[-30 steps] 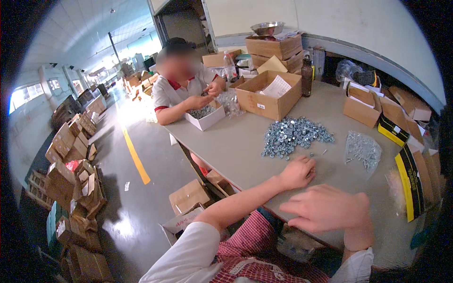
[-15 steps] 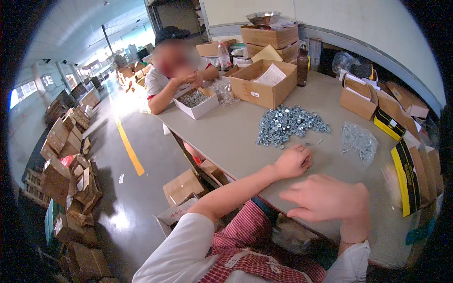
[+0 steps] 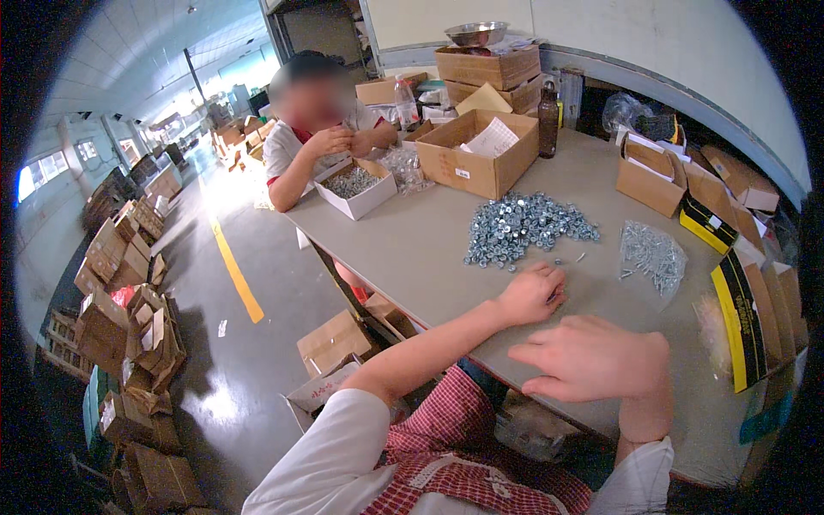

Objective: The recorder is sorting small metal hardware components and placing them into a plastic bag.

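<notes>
The left hand (image 3: 532, 293) lay curled on small screws beside the heap of nuts (image 3: 524, 227) on the worktop (image 3: 412, 249); the right hand (image 3: 592, 356) hovered, grip apart. Sorting seemed underway; picking came next.

Background: an open cardboard box (image 3: 477, 156), a dark bottle (image 3: 548, 123), a metal bowl (image 3: 475, 33) and a seated co-worker (image 3: 319, 129).

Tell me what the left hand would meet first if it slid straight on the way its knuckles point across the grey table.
Probably the few loose screws just beyond the left hand, then the heap of small silver metal nuts on the grey table. Depth is unclear in this fisheye view.
</notes>
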Available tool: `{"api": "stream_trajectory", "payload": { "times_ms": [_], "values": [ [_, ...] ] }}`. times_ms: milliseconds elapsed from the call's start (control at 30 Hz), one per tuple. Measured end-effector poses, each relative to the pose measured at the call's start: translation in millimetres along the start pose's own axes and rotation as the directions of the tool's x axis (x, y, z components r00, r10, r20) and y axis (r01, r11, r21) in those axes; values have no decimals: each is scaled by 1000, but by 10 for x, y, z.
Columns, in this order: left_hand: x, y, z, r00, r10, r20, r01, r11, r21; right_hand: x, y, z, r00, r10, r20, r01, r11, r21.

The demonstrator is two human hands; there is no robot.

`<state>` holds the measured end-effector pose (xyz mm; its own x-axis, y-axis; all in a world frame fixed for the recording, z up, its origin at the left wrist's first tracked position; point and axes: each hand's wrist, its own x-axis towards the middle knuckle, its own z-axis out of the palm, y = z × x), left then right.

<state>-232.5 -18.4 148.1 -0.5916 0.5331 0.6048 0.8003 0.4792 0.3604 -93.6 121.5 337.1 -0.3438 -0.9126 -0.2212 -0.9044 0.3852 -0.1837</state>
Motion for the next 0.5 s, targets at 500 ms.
{"api": "stream_trajectory", "payload": {
  "times_ms": [500],
  "values": [
    [-4, 34, -29, 1000, -15, 2, 15, 1000, 8, 0, 18, 55, 992, -24, -123, 24, 1000, -3]
  ]
}}
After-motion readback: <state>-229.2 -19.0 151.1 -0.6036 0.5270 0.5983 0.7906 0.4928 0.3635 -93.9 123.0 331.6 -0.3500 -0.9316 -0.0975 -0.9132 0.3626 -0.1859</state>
